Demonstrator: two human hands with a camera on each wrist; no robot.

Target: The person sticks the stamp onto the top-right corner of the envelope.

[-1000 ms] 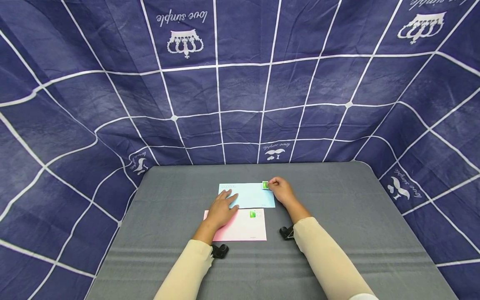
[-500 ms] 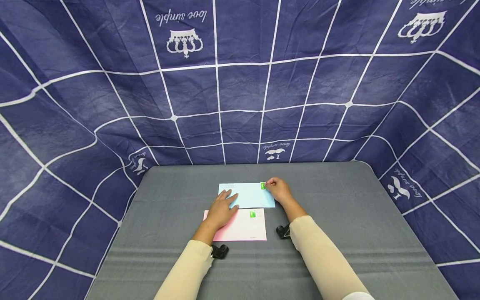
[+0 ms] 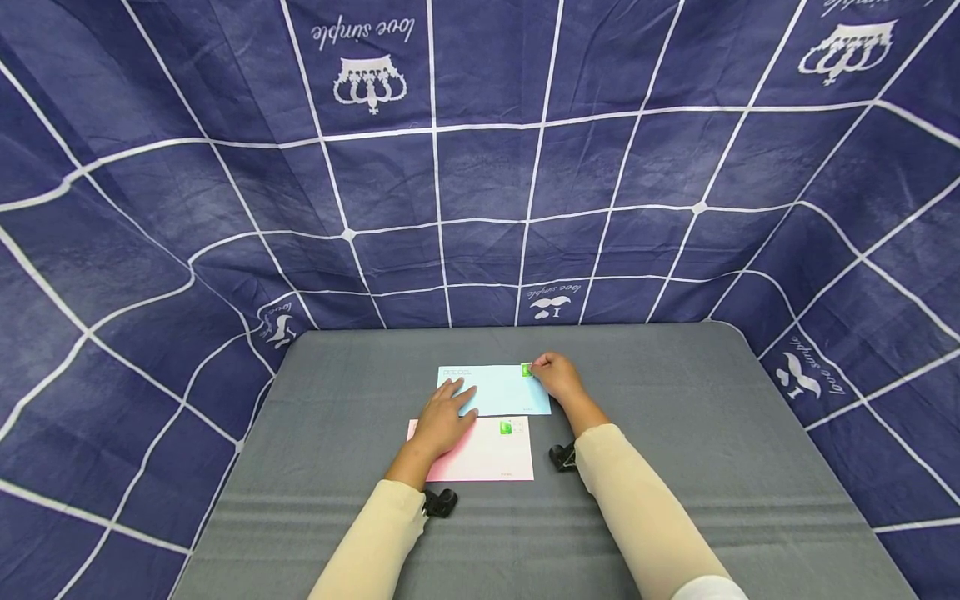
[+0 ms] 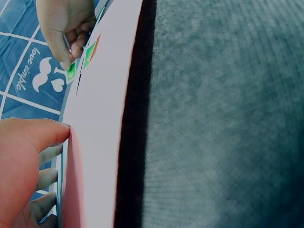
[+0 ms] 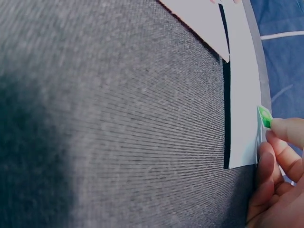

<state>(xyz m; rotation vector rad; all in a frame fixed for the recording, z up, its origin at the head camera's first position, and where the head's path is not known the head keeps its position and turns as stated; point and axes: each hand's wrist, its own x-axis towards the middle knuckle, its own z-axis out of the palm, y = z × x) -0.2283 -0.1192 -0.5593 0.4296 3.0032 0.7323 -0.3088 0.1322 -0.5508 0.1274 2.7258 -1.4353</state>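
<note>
A light blue envelope (image 3: 501, 393) lies flat towards the back of the grey table. My left hand (image 3: 441, 422) rests on its left part with fingers spread straight, the wrist side crossing a pink envelope (image 3: 483, 460) in front. With thumb and fingertip my right hand (image 3: 561, 380) pinches a small green stamp (image 5: 264, 117) at the blue envelope's upper right corner. In the right wrist view the stamp stands tilted up from the paper. Another green stamp (image 3: 506, 427) sits in the upper right of the pink envelope. The right hand's fingertips partly cover the pinched stamp.
A grey cloth-covered table (image 3: 337, 400) carries both envelopes. Blue fabric with white grid lines (image 3: 480, 183) rises as walls behind and at both sides. Small black wrist cameras (image 3: 440, 503) hang under the two sleeves.
The right hand has shifted slightly left with the stamp, bringing it inside the blue envelope's corner; the right forearm has swung left too. The left hand stays in place.
</note>
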